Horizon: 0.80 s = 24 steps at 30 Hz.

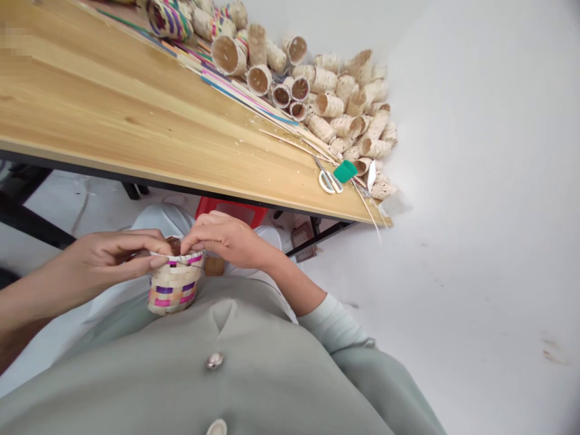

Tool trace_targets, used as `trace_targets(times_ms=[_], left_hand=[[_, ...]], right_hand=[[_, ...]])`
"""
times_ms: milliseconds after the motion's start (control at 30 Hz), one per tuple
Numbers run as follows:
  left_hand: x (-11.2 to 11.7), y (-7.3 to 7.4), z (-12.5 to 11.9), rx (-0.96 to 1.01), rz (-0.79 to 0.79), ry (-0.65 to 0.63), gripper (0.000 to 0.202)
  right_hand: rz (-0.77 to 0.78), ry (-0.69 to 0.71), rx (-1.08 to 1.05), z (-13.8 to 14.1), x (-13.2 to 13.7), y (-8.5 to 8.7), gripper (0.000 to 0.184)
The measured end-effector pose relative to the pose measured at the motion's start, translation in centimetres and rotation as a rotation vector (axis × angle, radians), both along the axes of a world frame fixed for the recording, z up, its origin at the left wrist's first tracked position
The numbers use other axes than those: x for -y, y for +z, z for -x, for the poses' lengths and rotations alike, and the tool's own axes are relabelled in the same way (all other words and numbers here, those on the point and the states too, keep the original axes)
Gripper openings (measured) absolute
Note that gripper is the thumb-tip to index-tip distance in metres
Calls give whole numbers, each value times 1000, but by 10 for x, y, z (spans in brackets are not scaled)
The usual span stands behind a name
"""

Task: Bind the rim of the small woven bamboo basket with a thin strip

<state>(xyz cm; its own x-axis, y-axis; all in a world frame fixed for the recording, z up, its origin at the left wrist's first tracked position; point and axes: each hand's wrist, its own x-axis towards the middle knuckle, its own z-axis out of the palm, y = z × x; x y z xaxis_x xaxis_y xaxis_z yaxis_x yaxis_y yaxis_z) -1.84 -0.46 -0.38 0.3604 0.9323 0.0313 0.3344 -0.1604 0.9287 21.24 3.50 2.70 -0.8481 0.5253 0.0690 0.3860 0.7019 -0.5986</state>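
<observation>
Working basket (172, 289) rim (182, 259): left hand (115, 252) grip pinching basket's left edge; right hand (226, 239) at its right, grip contents unclear. Basket looks woven, rim probably unfinished.

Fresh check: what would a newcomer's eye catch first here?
Probably the woven basket, patterned pink and purple, held before the shirt, left hand and right hand at its rim. Next, pale cylinders heaped along the far side of the table, then the green object beside the scissors.

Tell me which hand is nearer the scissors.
Right. The right hand is lower left of the scissors, at the woven basket; the left hand, pinching its rim, is farther left.
</observation>
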Motion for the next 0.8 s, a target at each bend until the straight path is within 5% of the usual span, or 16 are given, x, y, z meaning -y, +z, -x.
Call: trace_targets(times_ms=[300, 667, 800], left_hand=[[-2, -1, -6, -10, 51, -17, 28], [-1, 0, -6, 18, 278, 89, 31], [-1, -4, -4, 37, 362, 166, 38]], right_hand=[[3, 95, 111, 5, -5, 5, 23], [407, -5, -131, 6, -7, -1, 8], [264, -42, -124, 11, -3, 0, 16]])
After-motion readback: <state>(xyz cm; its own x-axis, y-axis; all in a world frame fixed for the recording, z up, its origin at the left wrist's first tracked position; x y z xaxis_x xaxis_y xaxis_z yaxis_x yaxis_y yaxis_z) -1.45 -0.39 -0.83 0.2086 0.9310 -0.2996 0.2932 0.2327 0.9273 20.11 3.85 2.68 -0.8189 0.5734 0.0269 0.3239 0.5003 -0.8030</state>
